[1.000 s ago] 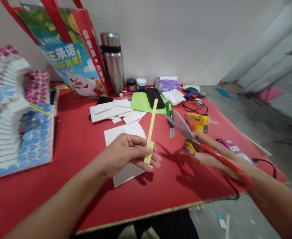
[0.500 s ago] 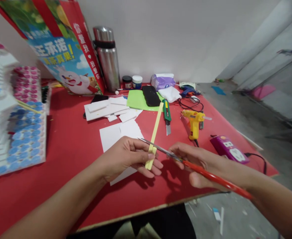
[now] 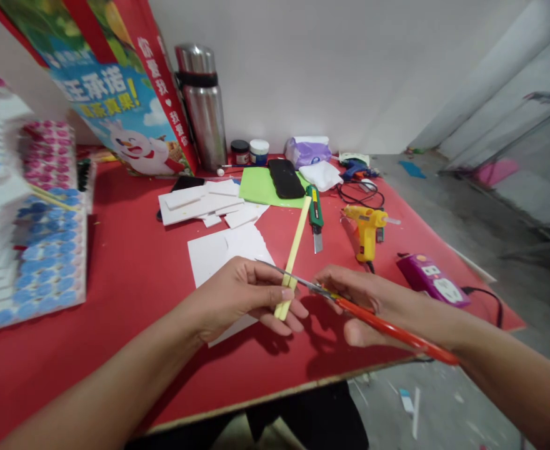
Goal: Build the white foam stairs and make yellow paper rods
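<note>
My left hand [image 3: 251, 294] pinches a long pale yellow strip [image 3: 299, 236] with a short piece of the same yellow alongside its lower end. My right hand [image 3: 364, 300] is closed around red-handled scissors [image 3: 378, 323]. The scissors' blades lie across the long strip just above the short piece's top end; whether they bite into it I cannot tell. Beneath my left hand lies a white sheet [image 3: 209, 253], partly hidden by the hand. A green utility knife [image 3: 315, 215] with its blade out rests on the table beyond the strip.
The red table [image 3: 134, 262] carries white board pieces [image 3: 200, 205], a black phone [image 3: 287, 179] on green sheets, a yellow glue gun [image 3: 366, 228] and a purple power box [image 3: 432, 279]. At left stands a model with blue discs [image 3: 45, 269]; behind are a steel flask [image 3: 204, 119] and printed bag [image 3: 139, 125].
The scissors' blades have come closer together across the yellow strip, and my right hand's grip has tightened, its thumb shifting left. My left hand has stayed nearly still.
</note>
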`<state>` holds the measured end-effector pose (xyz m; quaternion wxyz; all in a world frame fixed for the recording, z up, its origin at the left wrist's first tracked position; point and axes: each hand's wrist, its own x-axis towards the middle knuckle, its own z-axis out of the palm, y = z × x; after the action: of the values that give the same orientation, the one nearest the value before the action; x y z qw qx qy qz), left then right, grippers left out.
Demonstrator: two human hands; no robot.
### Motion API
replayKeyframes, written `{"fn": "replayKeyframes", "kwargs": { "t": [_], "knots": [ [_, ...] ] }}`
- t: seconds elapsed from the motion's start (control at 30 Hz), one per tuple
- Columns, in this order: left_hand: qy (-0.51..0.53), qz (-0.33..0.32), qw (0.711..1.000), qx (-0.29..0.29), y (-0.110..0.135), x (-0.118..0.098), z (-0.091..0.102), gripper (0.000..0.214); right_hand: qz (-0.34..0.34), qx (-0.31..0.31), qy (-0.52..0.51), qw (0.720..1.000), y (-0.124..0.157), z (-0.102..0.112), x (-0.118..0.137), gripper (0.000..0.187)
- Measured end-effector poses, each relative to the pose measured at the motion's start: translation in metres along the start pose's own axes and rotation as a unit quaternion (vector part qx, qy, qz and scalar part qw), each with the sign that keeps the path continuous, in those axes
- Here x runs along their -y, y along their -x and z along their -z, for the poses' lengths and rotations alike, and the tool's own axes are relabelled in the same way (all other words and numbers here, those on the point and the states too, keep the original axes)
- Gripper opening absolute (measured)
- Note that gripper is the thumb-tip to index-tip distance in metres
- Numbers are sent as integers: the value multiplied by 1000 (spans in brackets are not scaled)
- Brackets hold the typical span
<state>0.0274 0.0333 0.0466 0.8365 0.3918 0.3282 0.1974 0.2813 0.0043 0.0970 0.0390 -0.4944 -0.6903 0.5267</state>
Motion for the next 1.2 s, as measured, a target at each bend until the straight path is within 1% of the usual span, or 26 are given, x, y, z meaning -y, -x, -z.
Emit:
{"fn": "replayKeyframes", "kwargs": {
  "t": [0.2, 0.47, 0.63, 0.8, 0.93, 1.07, 1.2],
  "knots": [
    [-3, -2, 1000, 6, 0, 2, 2, 20, -3, 8, -12, 1000, -2, -3, 1, 50],
    [11, 5, 1000, 8, 0, 2, 0, 24, -12, 28, -106, 994, -5, -6, -9, 59],
    [49, 27, 998, 11, -1, 3, -5, 20, -15, 37, -152, 988, -3, -8, -15, 55],
    [80, 42, 996, -8, -2, 5, -13, 14, -19, 28, -172, 985, 1, -10, -17, 52],
    [86, 42, 995, -6, -1, 5, -16, 12, -18, 14, -179, 984, 4, -11, -17, 52],
    [87, 38, 996, -5, -3, 3, -15, 14, -22, 0, -172, 985, 4, -12, -18, 57],
    [83, 37, 996, -7, -6, 2, -11, 20, -20, -4, -174, 984, 0, -10, -18, 60]
  ]
}}
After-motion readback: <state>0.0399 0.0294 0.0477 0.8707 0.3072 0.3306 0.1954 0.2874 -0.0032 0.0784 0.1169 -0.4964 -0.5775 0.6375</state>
